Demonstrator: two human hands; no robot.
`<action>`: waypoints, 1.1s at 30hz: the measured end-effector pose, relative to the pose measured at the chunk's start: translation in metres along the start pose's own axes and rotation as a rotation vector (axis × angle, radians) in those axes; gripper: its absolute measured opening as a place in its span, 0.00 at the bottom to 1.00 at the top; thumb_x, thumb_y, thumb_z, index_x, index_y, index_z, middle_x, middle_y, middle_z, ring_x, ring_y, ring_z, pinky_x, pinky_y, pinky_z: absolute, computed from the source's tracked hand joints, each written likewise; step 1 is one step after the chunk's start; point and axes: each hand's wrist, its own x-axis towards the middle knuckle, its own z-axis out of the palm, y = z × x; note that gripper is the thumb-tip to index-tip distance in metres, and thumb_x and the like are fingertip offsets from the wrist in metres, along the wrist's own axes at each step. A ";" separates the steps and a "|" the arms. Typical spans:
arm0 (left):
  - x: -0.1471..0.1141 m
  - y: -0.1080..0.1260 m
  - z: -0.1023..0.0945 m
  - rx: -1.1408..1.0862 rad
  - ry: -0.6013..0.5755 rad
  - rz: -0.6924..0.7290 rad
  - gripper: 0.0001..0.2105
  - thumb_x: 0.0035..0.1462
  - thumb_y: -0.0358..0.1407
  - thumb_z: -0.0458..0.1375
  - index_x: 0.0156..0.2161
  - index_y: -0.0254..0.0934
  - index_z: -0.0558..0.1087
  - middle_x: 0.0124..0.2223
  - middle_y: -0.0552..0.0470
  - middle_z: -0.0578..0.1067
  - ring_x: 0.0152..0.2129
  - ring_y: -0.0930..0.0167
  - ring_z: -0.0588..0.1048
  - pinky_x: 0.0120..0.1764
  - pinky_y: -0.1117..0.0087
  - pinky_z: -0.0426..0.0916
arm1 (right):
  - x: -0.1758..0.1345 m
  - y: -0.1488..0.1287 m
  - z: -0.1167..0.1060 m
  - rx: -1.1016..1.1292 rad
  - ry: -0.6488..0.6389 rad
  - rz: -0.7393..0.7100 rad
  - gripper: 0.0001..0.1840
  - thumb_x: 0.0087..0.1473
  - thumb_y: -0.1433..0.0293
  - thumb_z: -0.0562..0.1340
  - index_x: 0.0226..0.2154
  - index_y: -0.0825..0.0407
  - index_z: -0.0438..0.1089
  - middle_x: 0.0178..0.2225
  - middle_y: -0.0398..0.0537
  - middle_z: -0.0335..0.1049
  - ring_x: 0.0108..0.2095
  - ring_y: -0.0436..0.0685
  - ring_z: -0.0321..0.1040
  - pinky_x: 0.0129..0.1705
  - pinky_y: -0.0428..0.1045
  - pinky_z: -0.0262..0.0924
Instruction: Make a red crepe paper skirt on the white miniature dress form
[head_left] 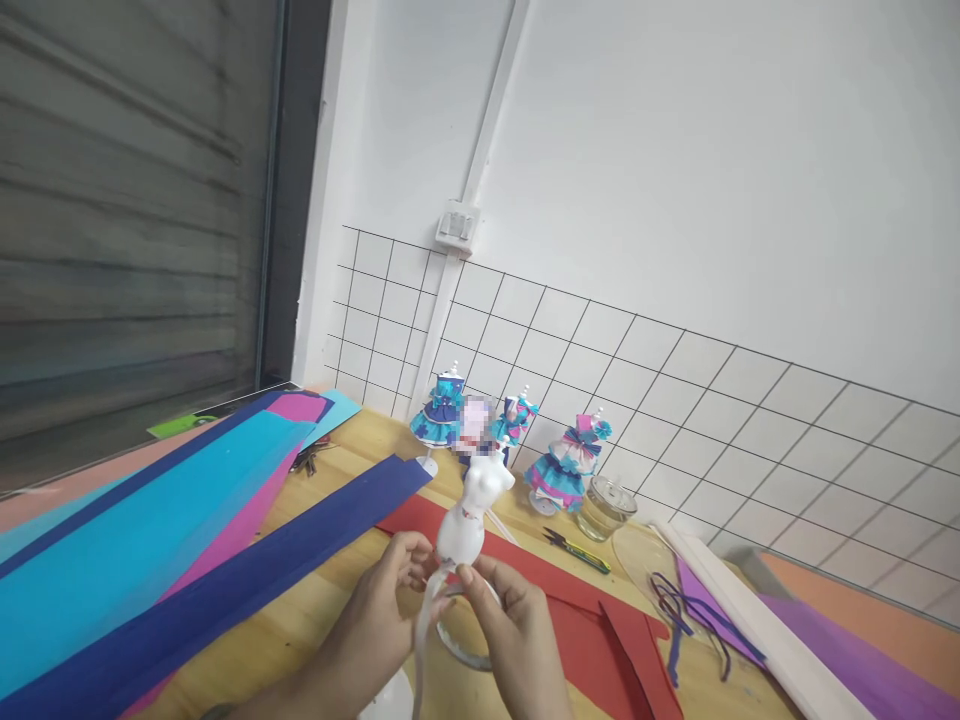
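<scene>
A small white dress-form mannequin (482, 490) is held tilted in front of me, over the table. My left hand (386, 590) curls its fingers at the lower left edge of the form, with the fingertips partly hidden. On the other side, my right hand (521, 620) presses its thumb against the bottom edge, the fingers bent behind. A pale narrow strip (421, 650), looking like tape, hangs down from the form's lower edge between my hands. Below, a ring that looks like a tape roll (459, 655) is partly covered by my right hand.
Several dressed mini mannequins (561, 465) stand by the wire grid (645, 370). Near them are a glass jar (606, 505) and yellow-green snips (577, 550). Red paper (600, 610) lies beneath; blue sheets (247, 570) spread left, purple paper (840, 640) and dark ribbon scraps (686, 610) right.
</scene>
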 end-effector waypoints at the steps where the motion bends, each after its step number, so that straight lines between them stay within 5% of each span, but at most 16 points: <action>1: -0.001 -0.002 0.002 -0.021 0.004 0.008 0.11 0.51 0.34 0.58 0.39 0.41 0.61 0.38 0.51 0.72 0.35 0.69 0.72 0.38 0.69 0.66 | -0.001 0.001 0.003 0.003 0.015 -0.011 0.17 0.51 0.58 0.59 0.38 0.52 0.74 0.34 0.48 0.76 0.37 0.58 0.70 0.41 0.48 0.61; 8: -0.003 -0.007 -0.005 0.137 -0.011 0.149 0.10 0.55 0.37 0.55 0.43 0.42 0.62 0.40 0.51 0.72 0.39 0.68 0.72 0.42 0.68 0.65 | -0.002 0.001 0.011 0.037 0.021 -0.033 0.18 0.52 0.59 0.59 0.42 0.51 0.72 0.40 0.48 0.75 0.42 0.59 0.69 0.45 0.48 0.60; 19: 0.002 -0.004 -0.007 0.047 -0.102 0.122 0.10 0.58 0.36 0.52 0.45 0.43 0.59 0.33 0.56 0.71 0.32 0.73 0.72 0.37 0.74 0.65 | -0.004 0.002 0.007 -0.073 -0.033 -0.065 0.19 0.54 0.59 0.56 0.44 0.51 0.72 0.40 0.48 0.75 0.41 0.59 0.69 0.45 0.48 0.61; 25: 0.003 -0.008 -0.010 0.106 -0.055 0.152 0.09 0.59 0.35 0.48 0.46 0.41 0.62 0.37 0.51 0.73 0.30 0.73 0.73 0.35 0.73 0.69 | -0.003 0.004 0.008 -0.173 -0.025 -0.071 0.23 0.56 0.57 0.53 0.46 0.53 0.70 0.39 0.49 0.75 0.40 0.60 0.70 0.42 0.48 0.62; 29: 0.003 -0.013 -0.009 0.265 0.013 0.221 0.11 0.59 0.36 0.47 0.47 0.39 0.64 0.45 0.44 0.73 0.42 0.67 0.73 0.42 0.68 0.69 | -0.004 0.004 0.011 -0.186 0.004 -0.102 0.22 0.55 0.57 0.54 0.46 0.52 0.71 0.39 0.48 0.75 0.40 0.60 0.70 0.43 0.48 0.62; 33: 0.002 -0.016 -0.007 0.347 0.083 0.227 0.12 0.59 0.35 0.47 0.48 0.39 0.65 0.45 0.44 0.74 0.42 0.66 0.73 0.41 0.67 0.69 | -0.006 0.004 0.016 -0.260 0.048 -0.143 0.21 0.55 0.57 0.54 0.45 0.50 0.72 0.38 0.48 0.76 0.38 0.59 0.71 0.39 0.45 0.63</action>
